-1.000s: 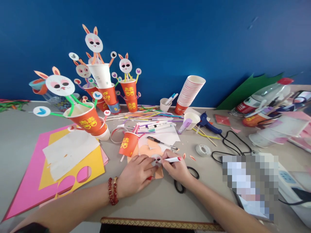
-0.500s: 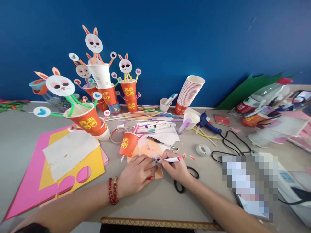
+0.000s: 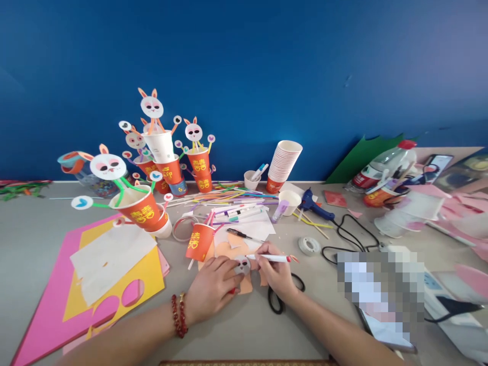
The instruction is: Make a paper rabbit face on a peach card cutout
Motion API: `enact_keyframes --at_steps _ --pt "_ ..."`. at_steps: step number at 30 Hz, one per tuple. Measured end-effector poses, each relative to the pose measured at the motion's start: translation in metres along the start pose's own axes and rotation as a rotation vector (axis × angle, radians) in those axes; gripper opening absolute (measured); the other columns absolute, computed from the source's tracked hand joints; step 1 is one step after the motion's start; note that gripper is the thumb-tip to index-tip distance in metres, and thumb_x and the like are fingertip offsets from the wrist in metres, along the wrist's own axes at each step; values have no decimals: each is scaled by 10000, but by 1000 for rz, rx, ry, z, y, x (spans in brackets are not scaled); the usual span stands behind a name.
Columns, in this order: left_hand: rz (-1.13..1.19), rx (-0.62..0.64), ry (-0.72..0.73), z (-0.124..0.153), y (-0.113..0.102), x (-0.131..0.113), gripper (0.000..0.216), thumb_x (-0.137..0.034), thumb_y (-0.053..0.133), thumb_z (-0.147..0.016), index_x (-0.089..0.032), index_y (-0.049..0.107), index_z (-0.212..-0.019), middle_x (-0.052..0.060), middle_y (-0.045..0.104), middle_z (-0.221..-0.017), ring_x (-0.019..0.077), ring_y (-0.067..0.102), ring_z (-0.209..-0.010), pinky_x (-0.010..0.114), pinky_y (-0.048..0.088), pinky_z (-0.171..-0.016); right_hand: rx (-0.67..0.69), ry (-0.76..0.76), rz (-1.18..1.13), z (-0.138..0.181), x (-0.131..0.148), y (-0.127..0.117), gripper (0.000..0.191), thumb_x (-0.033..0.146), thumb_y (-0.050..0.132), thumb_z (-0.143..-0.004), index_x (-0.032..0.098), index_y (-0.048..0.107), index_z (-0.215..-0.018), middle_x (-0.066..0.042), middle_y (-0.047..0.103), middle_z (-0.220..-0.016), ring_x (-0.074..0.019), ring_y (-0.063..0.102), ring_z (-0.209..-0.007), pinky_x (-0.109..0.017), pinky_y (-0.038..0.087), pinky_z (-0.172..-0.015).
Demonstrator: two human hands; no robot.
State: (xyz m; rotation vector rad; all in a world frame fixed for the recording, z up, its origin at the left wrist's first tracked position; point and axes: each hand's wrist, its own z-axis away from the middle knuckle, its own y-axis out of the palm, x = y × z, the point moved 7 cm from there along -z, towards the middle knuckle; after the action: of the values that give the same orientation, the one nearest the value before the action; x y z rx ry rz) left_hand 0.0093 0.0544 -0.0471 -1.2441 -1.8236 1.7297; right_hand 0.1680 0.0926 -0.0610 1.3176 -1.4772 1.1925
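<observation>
My left hand (image 3: 211, 287), a red bead bracelet (image 3: 178, 315) on its wrist, lies on orange paper (image 3: 232, 253) with its fingertips pinching a small round white paper face (image 3: 242, 265). My right hand (image 3: 275, 271) is closed round a white marker with a red end (image 3: 270, 258), its tip at the paper face. An orange paper cup (image 3: 199, 241) with pink straws stands tilted just behind my left hand. Black scissors (image 3: 276, 301) lie under my right wrist.
Finished rabbit cups (image 3: 133, 206) cluster at the back left, beside a stack of paper cups (image 3: 282, 161). Pink and yellow card sheets (image 3: 110, 279) lie at left. Straws, pens, a blue glue gun (image 3: 314, 203), tape roll (image 3: 309, 245), black cable and a bottle (image 3: 381, 165) crowd the table.
The view has tilted up and drawn back a little, so everything sits lower in the picture. My hands stay on the paper face, the marker now lying flatter.
</observation>
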Motion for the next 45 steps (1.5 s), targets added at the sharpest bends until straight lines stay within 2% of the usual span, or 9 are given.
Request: enact_keyframes --at_steps 8,15,21,26,29,33,38,42,45 --pt "23 -61 -8 -2 -3 0 319 -233 520 -901 -263 593 -1209 83 567 -1230 249 515 -1087 406 462 -892 -9 40 -28 -5 14 -6 128 243 524 -847 219 519 -721 23 552 -590 -140 523 -516 -244 409 -481" --pt "171 -136 -43 -4 -13 4 199 -175 438 -920 -190 633 -959 90 608 -1115 219 542 -1029 367 475 -867 30 138 -73 -11 26 -16 77 277 546 -860 211 540 -821 15 593 -617 -123 493 -487 -220 342 -418" --pt "246 -172 -32 -6 -21 5 218 -211 396 -953 -178 609 -922 87 626 -992 206 550 -939 346 469 -815 102 150 -52 -11 35 -13 65 267 563 -837 211 543 -811 7 599 -647 -140 547 -528 -237 398 -459" --pt "203 -139 -44 -3 -11 7 315 -283 372 -979 -176 542 -736 45 563 -721 178 505 -703 293 408 -624 130 200 -48 1 28 -14 116 289 587 -829 212 543 -754 41 516 -585 -131 523 -485 -243 418 -472" --pt "164 -112 -27 -1 -2 7 364 -340 379 -988 -183 492 -679 28 540 -663 169 489 -650 281 354 -578 116 243 -66 12 24 -16 139 314 605 -828 206 552 -759 44 504 -576 -126 501 -480 -239 403 -471" --pt "167 -68 -31 -2 3 4 357 -367 409 -979 -187 468 -676 23 558 -674 164 501 -649 272 336 -571 147 261 -149 30 25 -12 199 376 593 -859 191 576 -789 13 559 -600 -129 495 -521 -240 367 -494" --pt "180 -19 -20 -5 1 -3 235 -256 456 -922 -191 463 -697 22 576 -711 169 514 -683 275 357 -599 208 307 -240 51 20 -1 293 469 559 -882 183 584 -826 11 570 -549 -109 396 -468 -233 288 -457" --pt "173 5 -37 -4 4 -3 230 -251 466 -924 -189 471 -703 16 574 -707 164 516 -682 276 374 -613 169 325 -229 50 13 -1 317 499 565 -868 186 571 -820 13 573 -539 -103 377 -444 -227 274 -438" --pt "166 -6 -34 -3 3 -2 234 -268 469 -936 -183 496 -719 25 582 -732 169 522 -707 281 400 -632 129 339 -190 40 9 -8 322 507 524 -887 190 580 -898 -17 635 -619 -121 438 -465 -233 340 -450"
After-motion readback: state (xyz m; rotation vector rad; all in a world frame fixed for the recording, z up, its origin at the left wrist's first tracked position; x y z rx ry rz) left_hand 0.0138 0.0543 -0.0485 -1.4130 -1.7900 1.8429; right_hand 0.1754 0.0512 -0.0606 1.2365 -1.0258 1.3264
